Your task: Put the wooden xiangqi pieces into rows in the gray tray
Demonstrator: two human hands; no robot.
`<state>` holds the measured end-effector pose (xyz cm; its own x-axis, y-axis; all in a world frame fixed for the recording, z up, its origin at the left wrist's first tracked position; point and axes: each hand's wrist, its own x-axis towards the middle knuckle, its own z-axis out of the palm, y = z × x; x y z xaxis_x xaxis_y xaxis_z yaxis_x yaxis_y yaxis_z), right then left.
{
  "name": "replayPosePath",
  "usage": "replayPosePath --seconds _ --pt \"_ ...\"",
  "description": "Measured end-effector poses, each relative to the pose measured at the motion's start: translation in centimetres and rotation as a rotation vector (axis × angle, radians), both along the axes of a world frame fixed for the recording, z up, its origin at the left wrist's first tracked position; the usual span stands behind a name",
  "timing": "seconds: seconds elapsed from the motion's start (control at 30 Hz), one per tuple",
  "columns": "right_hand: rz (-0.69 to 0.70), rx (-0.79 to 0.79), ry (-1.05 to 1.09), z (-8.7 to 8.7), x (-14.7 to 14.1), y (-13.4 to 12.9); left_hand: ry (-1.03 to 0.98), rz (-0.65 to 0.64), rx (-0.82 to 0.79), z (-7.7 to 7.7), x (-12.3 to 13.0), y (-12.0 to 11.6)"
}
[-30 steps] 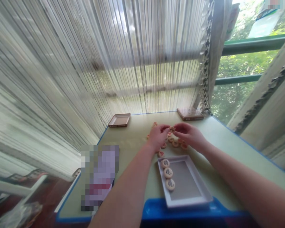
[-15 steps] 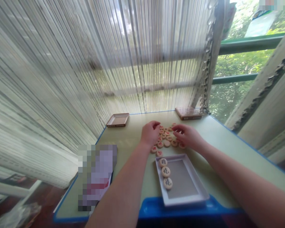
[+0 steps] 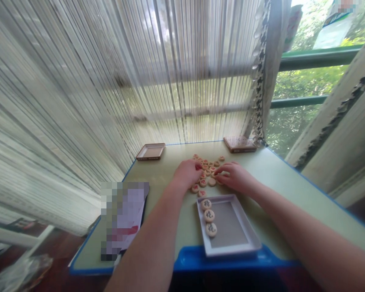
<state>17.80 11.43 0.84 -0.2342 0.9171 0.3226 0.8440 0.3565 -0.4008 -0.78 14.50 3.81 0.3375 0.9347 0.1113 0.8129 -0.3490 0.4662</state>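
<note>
Several round wooden pieces (image 3: pixel 203 182) with red or dark characters lie loosely grouped on the pale green table. At the group's left edge is my left hand (image 3: pixel 189 172), its fingers curled down among the pieces; what they hold, if anything, is hidden. My right hand (image 3: pixel 233 176) reaches over the right side of the group, fingers apart and fingertips at a piece. Nearer to me lies a shallow white tray (image 3: pixel 255 239) with a grey bottom. Three pieces with dark characters, one of them a middle piece (image 3: pixel 209 215), form a column along its left side.
An open brown-edged box lid (image 3: pixel 151 157) lies at the table's back left, and a flat box (image 3: pixel 240 144) at the back right. A blurred-out flat object (image 3: pixel 129 219) rests at the left. String curtains (image 3: pixel 170 73) hang behind the table (image 3: pixel 158 178).
My left hand has moved slightly left and down, uncovering pieces at the back. The right hand has shifted left, further over the group. The view has shifted a little.
</note>
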Motion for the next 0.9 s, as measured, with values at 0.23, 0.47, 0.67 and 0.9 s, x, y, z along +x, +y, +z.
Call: replayPosePath --seconds 0.23,0.47,0.67,0.9 --pt "-0.032 0.032 -0.085 -0.1 0.3 0.1 0.052 -0.28 0.055 0.3 1.2 -1.7" --pt "-0.069 0.026 -0.098 0.0 0.1 -0.2 0.098 -0.279 0.07 -0.1 1.2 -1.4" --pt "-0.1 0.028 -0.069 -0.1 -0.3 -0.2 0.078 -0.262 0.089 -0.2 1.2 -1.4" --pt "-0.103 0.021 -0.078 0.0 -0.2 -0.1 0.069 -0.226 0.124 -0.1 1.4 -1.3"
